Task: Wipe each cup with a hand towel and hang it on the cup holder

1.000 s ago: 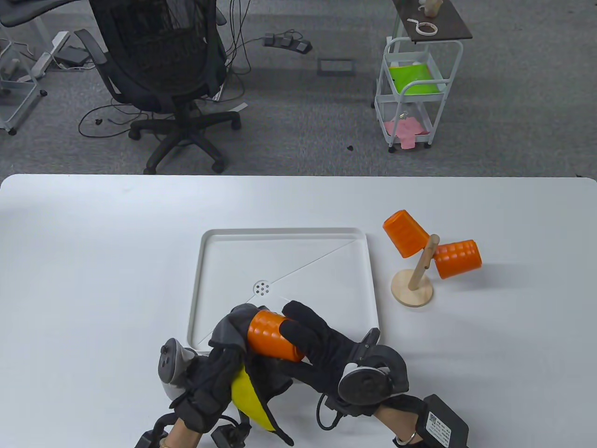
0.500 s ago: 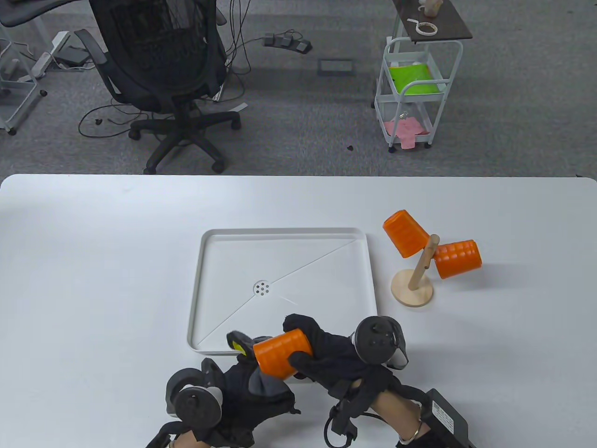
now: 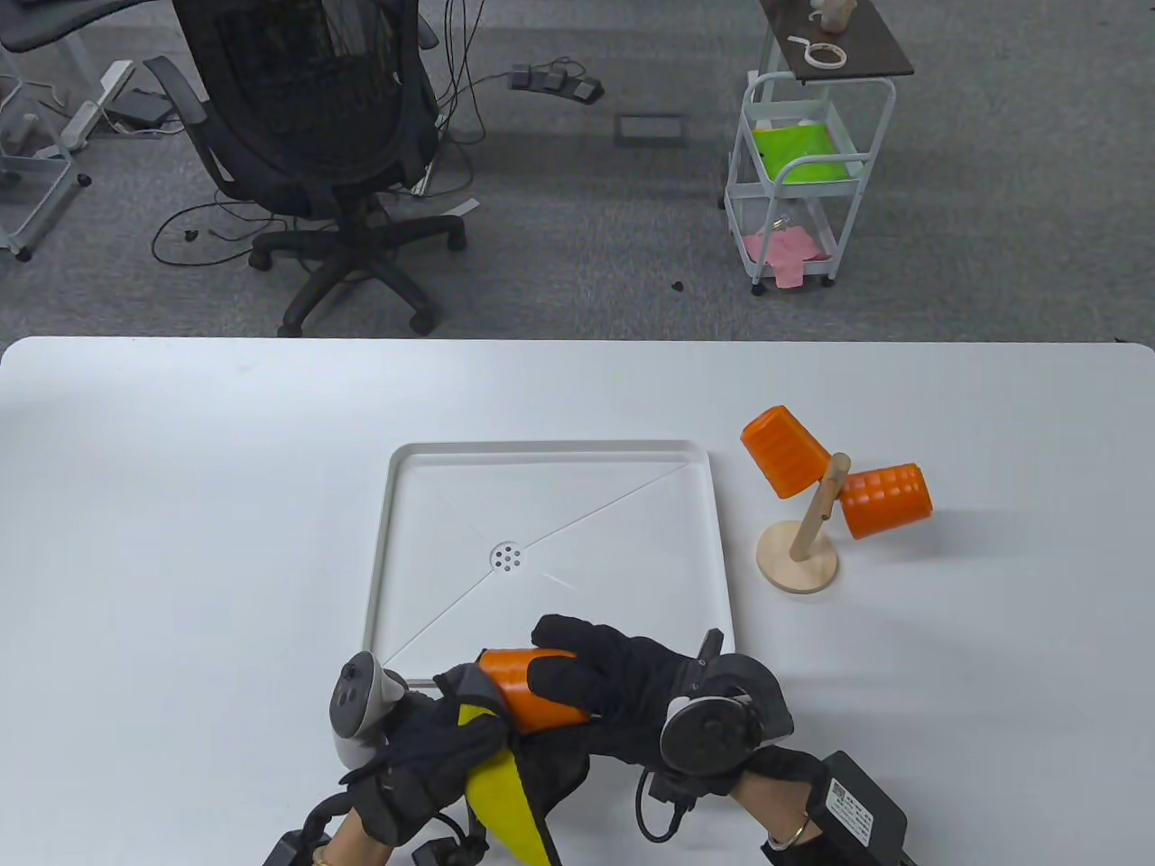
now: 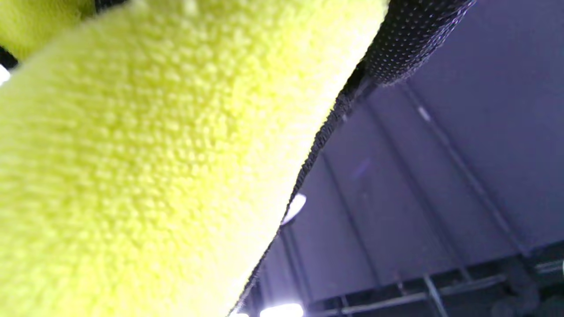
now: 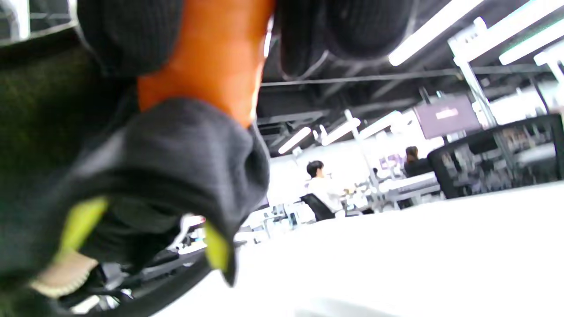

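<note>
1. The left hand (image 3: 411, 753) is seen palm-down at the table's (image 3: 180, 505) near edge, wrist angled toward the middle, its fingers closed on a hand towel (image 3: 501, 798), grey on one face and yellow on the other.
2. The towel is bunched against the left end of an orange ribbed cup (image 3: 528, 690), while a yellow flap is draped below the grip; the left wrist view is filled by yellow pile (image 4: 145, 167).
3. The cup is held lying on its side, just beyond the near rim of a white tray (image 3: 383, 577).
4. The right hand (image 3: 614, 695) is laid over the cup from the right, fingers wrapped around its body (image 5: 211, 53).
5. Well right of the grip, two orange cups (image 3: 783, 462) are hung on a wooden cup holder (image 3: 799, 559).
</note>
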The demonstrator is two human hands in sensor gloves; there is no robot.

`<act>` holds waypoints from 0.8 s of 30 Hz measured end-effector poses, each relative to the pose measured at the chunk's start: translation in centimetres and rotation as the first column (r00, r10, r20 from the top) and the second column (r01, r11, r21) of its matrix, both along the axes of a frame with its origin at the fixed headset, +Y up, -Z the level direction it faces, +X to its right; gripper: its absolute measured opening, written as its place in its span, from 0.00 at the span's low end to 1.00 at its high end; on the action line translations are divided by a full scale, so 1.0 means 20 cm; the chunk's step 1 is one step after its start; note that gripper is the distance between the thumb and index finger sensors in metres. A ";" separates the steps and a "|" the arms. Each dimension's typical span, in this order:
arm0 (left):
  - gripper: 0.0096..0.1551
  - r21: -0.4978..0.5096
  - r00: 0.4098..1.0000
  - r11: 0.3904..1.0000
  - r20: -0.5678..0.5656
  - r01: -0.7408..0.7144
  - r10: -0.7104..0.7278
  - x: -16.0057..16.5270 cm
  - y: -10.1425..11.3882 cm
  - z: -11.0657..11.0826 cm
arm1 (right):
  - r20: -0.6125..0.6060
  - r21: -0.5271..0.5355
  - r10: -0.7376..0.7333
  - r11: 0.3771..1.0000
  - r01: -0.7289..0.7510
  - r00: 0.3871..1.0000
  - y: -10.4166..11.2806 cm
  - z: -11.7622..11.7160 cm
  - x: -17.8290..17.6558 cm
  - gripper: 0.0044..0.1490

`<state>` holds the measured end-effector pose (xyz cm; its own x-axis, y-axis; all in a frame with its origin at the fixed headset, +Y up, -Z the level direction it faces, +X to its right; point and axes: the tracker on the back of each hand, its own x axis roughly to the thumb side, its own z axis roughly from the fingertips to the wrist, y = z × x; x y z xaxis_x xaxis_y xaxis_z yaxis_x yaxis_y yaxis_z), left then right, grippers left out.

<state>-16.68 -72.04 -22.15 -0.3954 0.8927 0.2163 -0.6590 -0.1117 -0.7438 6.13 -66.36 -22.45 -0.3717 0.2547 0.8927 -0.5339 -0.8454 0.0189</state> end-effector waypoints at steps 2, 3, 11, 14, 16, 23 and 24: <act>0.38 -0.003 0.999 1.000 -0.047 -0.004 0.004 -0.03 0.01 -0.01 | 0.026 0.096 0.015 0.995 -0.018 1.000 0.02 0.01 0.01 0.46; 0.37 -0.008 0.996 1.000 -0.084 -0.009 0.009 -0.05 0.01 -0.02 | 0.043 0.143 0.018 0.989 -0.024 0.999 0.03 0.02 0.02 0.47; 0.37 0.075 0.947 0.995 -0.308 -0.067 0.087 -0.17 0.05 -0.02 | 0.125 -0.081 -0.216 0.971 0.227 0.968 0.08 -0.08 0.16 0.49; 0.38 0.209 0.910 0.972 -0.414 0.105 -0.009 -0.17 0.08 0.01 | 0.144 -0.334 -0.345 0.865 0.374 0.927 0.06 -0.12 0.16 0.49; 0.38 0.306 0.871 0.916 -0.484 0.258 -0.084 -0.15 0.10 0.03 | 0.169 -0.461 -0.398 0.776 0.429 0.902 0.03 -0.14 0.15 0.49; 0.40 0.491 0.751 0.622 -0.609 0.610 -0.256 -0.02 0.12 0.11 | 0.268 -0.705 -0.303 0.585 0.400 0.915 -0.06 -0.17 0.13 0.52; 0.40 0.508 0.734 0.574 -0.623 0.642 -0.270 -0.01 0.12 0.11 | 0.259 -0.737 -0.277 0.563 0.375 0.925 -0.07 -0.17 0.13 0.52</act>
